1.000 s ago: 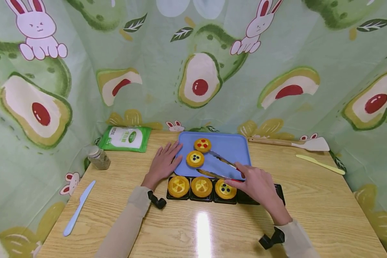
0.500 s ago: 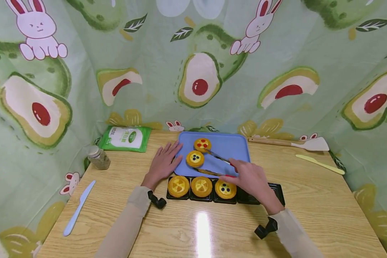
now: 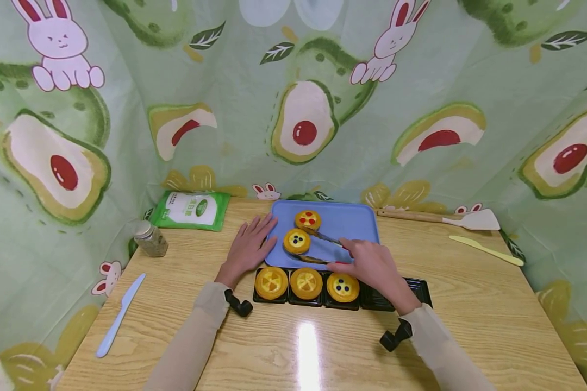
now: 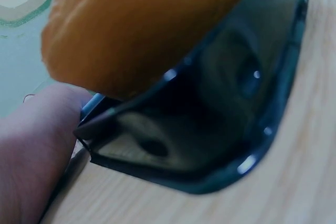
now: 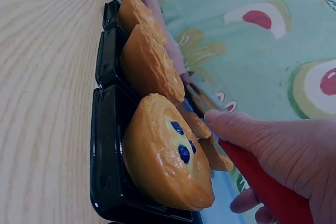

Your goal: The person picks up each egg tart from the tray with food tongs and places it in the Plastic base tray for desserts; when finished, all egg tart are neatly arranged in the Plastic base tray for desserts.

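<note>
My right hand (image 3: 370, 263) grips red-handled tongs (image 3: 323, 260), whose two spread arms straddle a blueberry-topped egg tart (image 3: 296, 241) on the blue tray (image 3: 354, 220). Behind it on the tray lies another tart with red toppings (image 3: 307, 219), close to the upper tong tip. My left hand (image 3: 248, 245) lies flat with spread fingers across the tray's left edge. In the right wrist view, the thumb presses along the red handle (image 5: 262, 182). In front of the tray, black plastic boxes (image 3: 413, 287) stand in a row, three of them holding tarts (image 3: 271, 283).
A green-and-white packet (image 3: 191, 210) and a spice jar (image 3: 150, 239) stand at the back left, with a blue knife (image 3: 120, 315) nearer the front. A white spatula (image 3: 469, 219) and a yellow knife (image 3: 486, 250) lie at the right. A printed curtain hangs behind.
My right hand has moved left and slightly up, bringing the spread tongs from the right of the blueberry tart to around it. My left hand has stayed put.
</note>
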{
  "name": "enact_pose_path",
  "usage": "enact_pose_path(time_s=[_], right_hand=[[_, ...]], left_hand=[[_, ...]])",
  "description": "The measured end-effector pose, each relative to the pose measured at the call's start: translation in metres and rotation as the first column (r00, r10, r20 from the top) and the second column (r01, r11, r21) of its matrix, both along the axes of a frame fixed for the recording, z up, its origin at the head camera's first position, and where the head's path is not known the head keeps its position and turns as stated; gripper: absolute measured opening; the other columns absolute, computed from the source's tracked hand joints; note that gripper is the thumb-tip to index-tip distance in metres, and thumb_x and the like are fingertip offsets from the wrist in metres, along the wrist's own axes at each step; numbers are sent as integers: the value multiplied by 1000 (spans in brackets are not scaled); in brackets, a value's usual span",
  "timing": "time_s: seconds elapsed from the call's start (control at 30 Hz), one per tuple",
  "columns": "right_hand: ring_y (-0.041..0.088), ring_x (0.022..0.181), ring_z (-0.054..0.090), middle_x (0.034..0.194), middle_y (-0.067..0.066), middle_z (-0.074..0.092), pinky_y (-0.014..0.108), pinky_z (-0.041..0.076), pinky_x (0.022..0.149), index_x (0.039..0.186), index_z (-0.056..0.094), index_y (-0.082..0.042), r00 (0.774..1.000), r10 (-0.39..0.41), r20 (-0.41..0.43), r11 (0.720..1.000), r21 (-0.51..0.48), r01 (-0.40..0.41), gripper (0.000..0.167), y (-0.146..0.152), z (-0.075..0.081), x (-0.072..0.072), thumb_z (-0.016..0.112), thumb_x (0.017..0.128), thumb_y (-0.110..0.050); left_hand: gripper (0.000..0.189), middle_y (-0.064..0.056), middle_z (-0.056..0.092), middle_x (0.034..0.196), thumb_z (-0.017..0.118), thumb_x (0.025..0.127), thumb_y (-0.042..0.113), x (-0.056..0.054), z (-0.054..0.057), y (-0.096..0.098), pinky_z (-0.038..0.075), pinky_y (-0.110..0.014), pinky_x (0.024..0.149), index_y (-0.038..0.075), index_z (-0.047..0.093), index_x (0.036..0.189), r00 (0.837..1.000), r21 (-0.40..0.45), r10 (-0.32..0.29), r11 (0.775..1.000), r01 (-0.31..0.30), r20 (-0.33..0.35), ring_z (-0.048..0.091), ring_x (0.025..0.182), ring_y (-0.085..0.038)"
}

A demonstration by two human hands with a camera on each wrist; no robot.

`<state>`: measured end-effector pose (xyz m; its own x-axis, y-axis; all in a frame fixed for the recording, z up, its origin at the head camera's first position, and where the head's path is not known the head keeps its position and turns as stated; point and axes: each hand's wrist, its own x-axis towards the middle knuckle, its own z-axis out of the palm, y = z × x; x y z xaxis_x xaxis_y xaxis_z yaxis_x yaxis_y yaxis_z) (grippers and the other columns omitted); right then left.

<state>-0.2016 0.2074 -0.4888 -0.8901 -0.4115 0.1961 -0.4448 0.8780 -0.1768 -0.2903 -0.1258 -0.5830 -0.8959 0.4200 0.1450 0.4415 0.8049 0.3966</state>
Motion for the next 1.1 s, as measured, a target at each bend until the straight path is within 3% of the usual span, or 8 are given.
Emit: enact_pose_path(time_s=[0.63,1.1], right_hand=[[13,47,37,59,-5,35,28,18,44,88,61,-13,999,17,41,999,39,-18,56,-10,-5,-16,77,84,-66],[11,45,32,60,-7,27,27,17,45,83,60,-11,999,24,48,999,31,-26,55,-8,-9,-18,74,88,-64]], left_hand=[[62,7,18,174,34,111,54,0,1,1,5,-56,128,29,27,168,1000,0,-1,1000,1,6,11,162,-29],[62,6,20,174,34,111,53,1,2,0,7,-58,128,28,28,167,1000,4,-2,1000,2,0,13,162,-29]])
